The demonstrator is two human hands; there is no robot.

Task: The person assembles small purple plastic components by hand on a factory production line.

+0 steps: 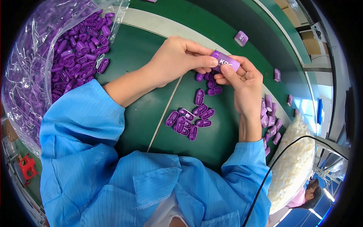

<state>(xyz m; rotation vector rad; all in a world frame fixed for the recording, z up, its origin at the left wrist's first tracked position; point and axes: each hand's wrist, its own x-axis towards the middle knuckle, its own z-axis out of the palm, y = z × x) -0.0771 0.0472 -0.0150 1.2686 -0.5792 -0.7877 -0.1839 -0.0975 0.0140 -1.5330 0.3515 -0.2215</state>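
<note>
Above the green work surface, my two hands hold a small purple plastic casing [231, 62] with white printing. Thumb and fingers of my left hand [174, 58] pinch its left end, where a darker purple end piece [215, 54] shows. My right hand [245, 79] grips the casing's body, thumb on the printed face. Just below the hands lie a few purple oval caps [214, 90], partly covered by the fingers. Nearer to me, a loose cluster of open-faced purple caps [185, 123] rests on the green surface.
At left, a clear plastic bag [28, 75] spills a heap of purple caps [77, 60]. Printed purple casings [271, 120] pile at right beside a bag of cream-white parts [293, 162]. Another casing [241, 38] lies on the green conveyor belt [215, 22]. A black cable [261, 183] arcs near my right sleeve.
</note>
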